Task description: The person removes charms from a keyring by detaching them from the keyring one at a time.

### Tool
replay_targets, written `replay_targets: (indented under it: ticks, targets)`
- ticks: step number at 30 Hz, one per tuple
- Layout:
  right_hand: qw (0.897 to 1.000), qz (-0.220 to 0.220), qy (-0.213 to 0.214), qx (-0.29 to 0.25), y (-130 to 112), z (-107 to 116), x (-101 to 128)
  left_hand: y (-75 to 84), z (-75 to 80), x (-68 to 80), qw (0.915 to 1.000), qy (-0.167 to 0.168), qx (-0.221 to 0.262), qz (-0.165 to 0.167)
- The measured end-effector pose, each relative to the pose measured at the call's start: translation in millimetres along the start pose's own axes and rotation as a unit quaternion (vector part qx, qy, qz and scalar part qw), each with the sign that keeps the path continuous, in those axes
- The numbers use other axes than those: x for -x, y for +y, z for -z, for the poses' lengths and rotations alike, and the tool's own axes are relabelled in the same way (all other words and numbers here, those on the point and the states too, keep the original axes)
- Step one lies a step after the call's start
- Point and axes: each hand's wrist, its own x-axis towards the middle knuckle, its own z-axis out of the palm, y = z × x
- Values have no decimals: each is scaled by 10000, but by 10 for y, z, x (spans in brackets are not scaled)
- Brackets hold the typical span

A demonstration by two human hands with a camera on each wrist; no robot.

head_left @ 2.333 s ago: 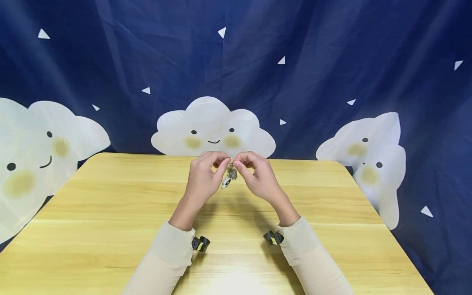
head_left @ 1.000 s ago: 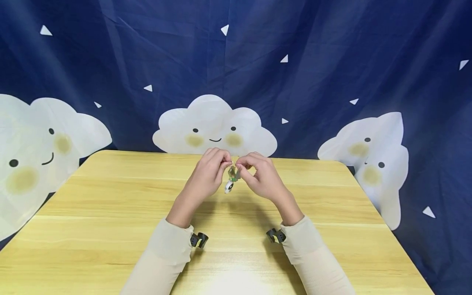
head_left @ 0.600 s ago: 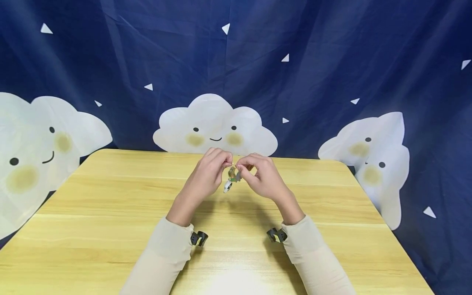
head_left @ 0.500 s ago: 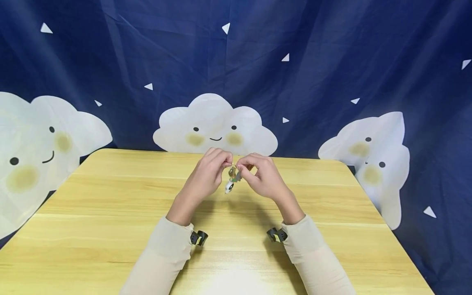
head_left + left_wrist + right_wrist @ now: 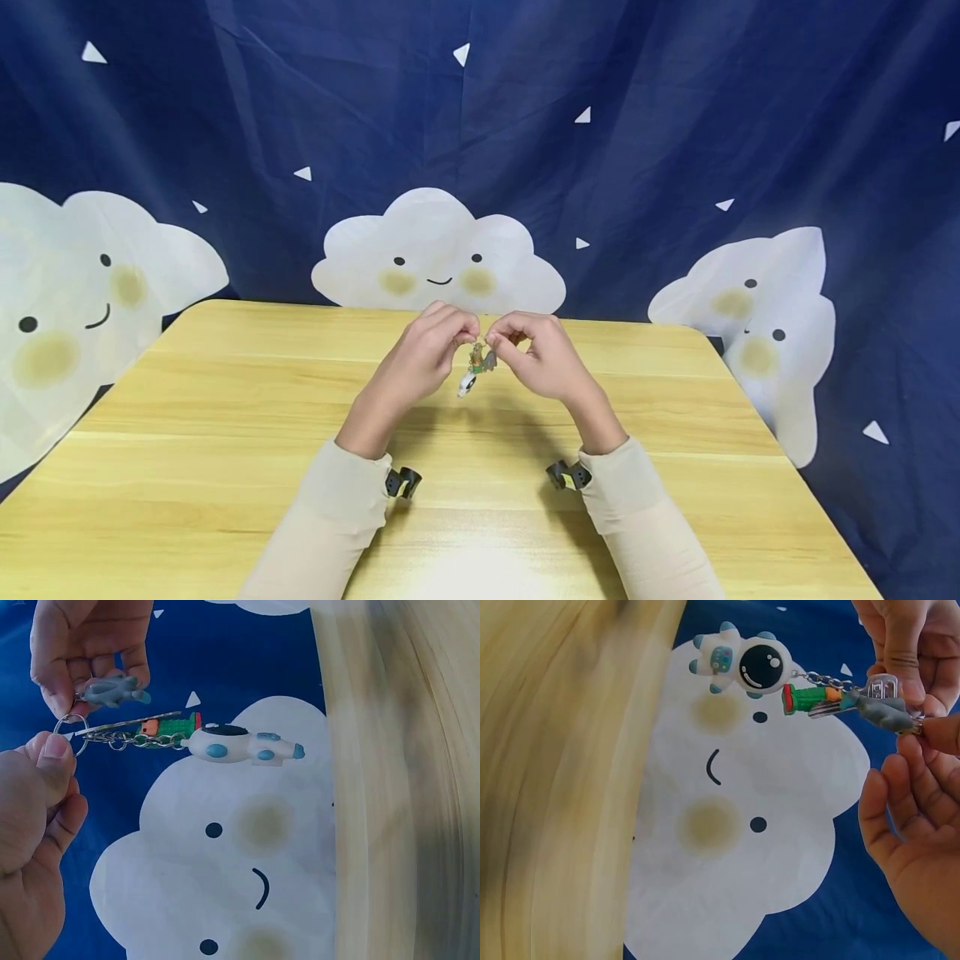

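My left hand [image 5: 416, 358] pinches a metal key ring [image 5: 73, 715] between thumb and forefinger, above the table. My right hand [image 5: 546, 358] pinches the metal end of a small grey animal-shaped charm [image 5: 886, 714], right beside the ring. From the ring a white astronaut charm [image 5: 742, 661] with light-blue patches hangs on a chain [image 5: 120, 740]. Alongside it hang a green charm [image 5: 178, 729] with a red end and a flat metal key [image 5: 135, 721]. The right fingers partly hide where the grey charm joins the ring.
The wooden table [image 5: 225, 433] lies below the hands, its far edge just behind them. Past that hangs a dark blue curtain [image 5: 375, 100] with white clouds and triangles. Black wrist cameras sit at both cuffs.
Both hands have shifted slightly right with the key ring and its charms. The fingertips are a little farther apart, and the grey charm has swung right, away from the green one.
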Motion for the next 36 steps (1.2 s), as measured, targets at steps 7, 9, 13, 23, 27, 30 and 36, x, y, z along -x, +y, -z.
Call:
replay_targets:
  ticks: [7, 9, 13, 23, 27, 30, 36]
  targets:
    - [9992, 227, -331, 35, 3, 41, -5, 26, 0, -15, 9997, 31, 149, 182]
    - [9991, 232, -363, 3, 2, 43, -6, 37, 7, -19, 9994, 13, 184, 302]
    - [9992, 126, -333, -164, 8, 36, -3, 48, 15, -21, 9991, -8, 204, 379]
    - [9991, -137, -234, -318, 25, 33, 14, 98, 37, -56, 9996, -235, -33, 168]
    - [9995, -182, -15, -243, 34, 29, 8, 116, 29, -68, 9972, -228, 154, 695]
    - [9993, -219, 160, -257, 28, 25, 2, 115, 32, -65, 9914, -146, 403, 1238]
    - [9987, -282, 253, -342, 4, 27, 3, 98, 29, -53, 9807, 69, 759, 1802]
